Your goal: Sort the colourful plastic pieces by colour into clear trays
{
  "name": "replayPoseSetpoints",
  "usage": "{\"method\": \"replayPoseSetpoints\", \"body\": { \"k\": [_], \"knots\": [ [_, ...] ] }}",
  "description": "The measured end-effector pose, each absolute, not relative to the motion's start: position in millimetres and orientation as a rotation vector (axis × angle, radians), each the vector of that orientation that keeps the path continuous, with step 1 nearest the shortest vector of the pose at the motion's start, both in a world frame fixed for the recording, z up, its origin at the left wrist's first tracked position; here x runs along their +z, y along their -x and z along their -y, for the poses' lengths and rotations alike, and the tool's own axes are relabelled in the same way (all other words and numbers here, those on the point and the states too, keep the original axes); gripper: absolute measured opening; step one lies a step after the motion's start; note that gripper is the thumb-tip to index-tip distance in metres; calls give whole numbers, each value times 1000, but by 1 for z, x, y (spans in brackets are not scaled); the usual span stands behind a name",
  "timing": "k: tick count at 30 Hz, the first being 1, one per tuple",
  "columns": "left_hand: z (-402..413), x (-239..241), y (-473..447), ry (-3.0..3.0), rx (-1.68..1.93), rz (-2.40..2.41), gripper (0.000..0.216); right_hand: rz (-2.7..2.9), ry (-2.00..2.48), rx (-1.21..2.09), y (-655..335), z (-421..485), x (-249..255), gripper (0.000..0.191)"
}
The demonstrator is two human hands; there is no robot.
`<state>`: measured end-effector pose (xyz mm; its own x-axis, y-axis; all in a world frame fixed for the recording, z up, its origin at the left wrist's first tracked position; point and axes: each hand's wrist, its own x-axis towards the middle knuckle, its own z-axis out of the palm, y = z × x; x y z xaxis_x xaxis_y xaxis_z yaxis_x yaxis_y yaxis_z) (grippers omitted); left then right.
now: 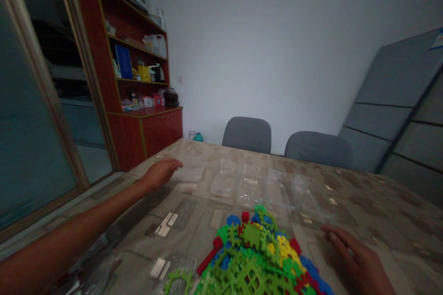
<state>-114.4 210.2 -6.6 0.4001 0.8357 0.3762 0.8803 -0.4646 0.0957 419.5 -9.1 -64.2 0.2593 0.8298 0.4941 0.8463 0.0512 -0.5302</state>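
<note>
My left hand (164, 170) reaches out to the far left of the table, its fingers closed on the near-left edge of a clear plastic container (190, 174). More clear containers (249, 186) stand in a row to the right of that one. A heaped pile of plastic building pieces (252, 258), in green, blue, red and yellow, lies at the near middle. To the right of the pile is my right hand (358, 258), low over the table, fingers loosely stretched out and holding nothing.
The table (138, 226) has a patterned cover. One green piece (178, 281) lies apart, left of the pile. Crumpled clear plastic (93, 272) is under my left forearm. Two grey chairs (246, 133) stand behind the table, and a red shelf cabinet (161, 126) is at the back left.
</note>
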Motion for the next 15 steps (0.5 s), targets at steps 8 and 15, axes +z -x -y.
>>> {"method": "replayPoseSetpoints", "body": {
  "k": [8,15],
  "knots": [
    [-202,-7,111,2419,-553,1595,23,1623,1755,-11,-427,7,-69,42],
    [-194,8,78,2344,-475,1706,16,1591,1796,-22,-423,8,-66,45]
  ]
}}
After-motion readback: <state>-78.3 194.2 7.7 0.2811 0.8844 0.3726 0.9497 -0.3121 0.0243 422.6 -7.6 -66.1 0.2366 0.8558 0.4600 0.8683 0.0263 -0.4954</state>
